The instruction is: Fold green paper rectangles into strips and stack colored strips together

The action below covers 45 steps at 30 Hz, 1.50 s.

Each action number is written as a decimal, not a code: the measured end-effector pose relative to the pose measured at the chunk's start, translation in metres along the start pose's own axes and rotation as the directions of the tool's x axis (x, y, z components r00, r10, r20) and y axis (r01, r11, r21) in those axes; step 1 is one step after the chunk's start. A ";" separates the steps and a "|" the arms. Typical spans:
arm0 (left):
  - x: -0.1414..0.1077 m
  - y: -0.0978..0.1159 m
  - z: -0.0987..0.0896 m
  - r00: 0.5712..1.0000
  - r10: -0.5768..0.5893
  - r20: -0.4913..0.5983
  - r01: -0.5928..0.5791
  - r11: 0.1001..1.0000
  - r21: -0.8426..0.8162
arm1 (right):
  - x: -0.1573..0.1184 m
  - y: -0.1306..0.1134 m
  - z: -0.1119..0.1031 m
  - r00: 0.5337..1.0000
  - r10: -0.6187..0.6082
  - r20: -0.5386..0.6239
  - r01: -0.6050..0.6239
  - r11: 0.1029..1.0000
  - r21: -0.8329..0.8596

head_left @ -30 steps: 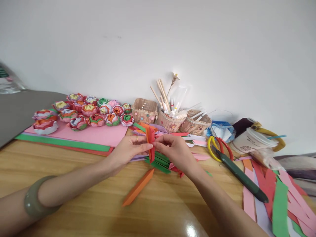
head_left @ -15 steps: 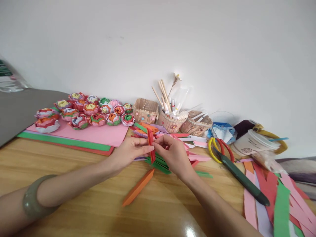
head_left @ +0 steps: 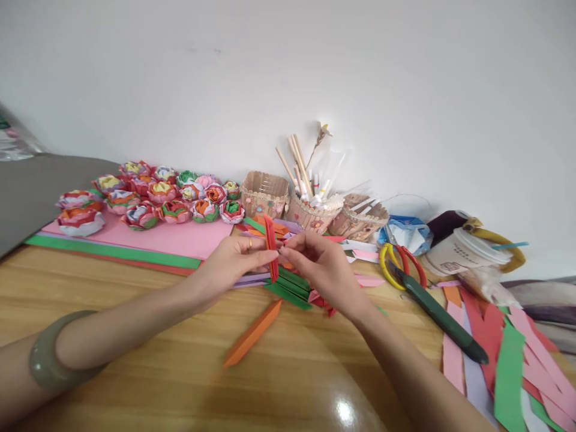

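My left hand point(head_left: 240, 259) pinches folded red paper pieces point(head_left: 271, 249), held upright between thumb and fingers. Close beside it on the right, my right hand point(head_left: 317, 264) has thumb and forefinger pressed together near the middle of the red paper; whatever lies between those fingertips is too small to make out. Under the hands, folded green paper strips point(head_left: 290, 288) lie among more strips in orange, purple, white and pink. A single folded orange strip point(head_left: 252, 333) rests apart on the wooden table, nearer to me.
Paper flowers point(head_left: 175, 211) stand on stacked pink and green sheets point(head_left: 193, 243) at left. Baskets point(head_left: 265, 192) with sticks and pens line the wall. Scissors point(head_left: 398, 270), a dark green cutter-like tool point(head_left: 443, 318), a white tub point(head_left: 463, 252) and loose paper strips point(head_left: 510, 372) occupy the right.
The red paper has turned to face me more broadly, and both hands sit slightly higher in view. My right hand's fingertips have drawn a little away from it.
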State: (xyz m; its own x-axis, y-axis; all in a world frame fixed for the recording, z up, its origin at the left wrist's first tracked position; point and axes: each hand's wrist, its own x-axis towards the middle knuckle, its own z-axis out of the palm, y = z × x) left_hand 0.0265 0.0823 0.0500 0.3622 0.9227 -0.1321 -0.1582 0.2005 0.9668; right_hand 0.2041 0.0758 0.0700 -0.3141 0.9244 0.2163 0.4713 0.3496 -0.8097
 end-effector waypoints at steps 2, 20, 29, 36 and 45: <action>0.002 0.002 -0.004 0.997 0.051 -0.063 -0.052 0.999 -0.013 | -0.002 -0.004 -0.008 0.980 -0.079 0.180 0.088 0.995 -0.043; 0.004 0.009 -0.007 0.988 0.076 -0.136 -0.088 0.993 -0.082 | -0.014 -0.004 0.013 0.791 -0.023 0.611 0.211 0.948 -0.238; 0.005 0.013 -0.007 0.988 0.095 -0.121 -0.110 0.987 -0.121 | -0.009 -0.001 0.006 0.712 0.059 0.699 0.000 0.996 -0.084; 0.004 0.014 -0.007 0.990 0.100 -0.099 -0.113 0.984 -0.137 | -0.019 -0.005 0.019 0.788 -0.026 0.616 0.303 0.887 -0.349; 0.003 0.019 -0.005 0.993 0.094 -0.071 -0.104 0.982 -0.156 | -0.022 -0.005 0.028 0.777 -0.202 0.596 0.578 0.604 -0.549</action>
State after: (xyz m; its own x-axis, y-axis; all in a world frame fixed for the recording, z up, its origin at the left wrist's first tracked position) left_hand 0.0199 0.0902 0.0672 0.2795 0.9585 -0.0557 -0.3369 0.1522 0.9292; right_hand 0.1859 0.0496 0.0539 -0.8306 0.5568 0.0067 0.5553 0.8291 -0.0649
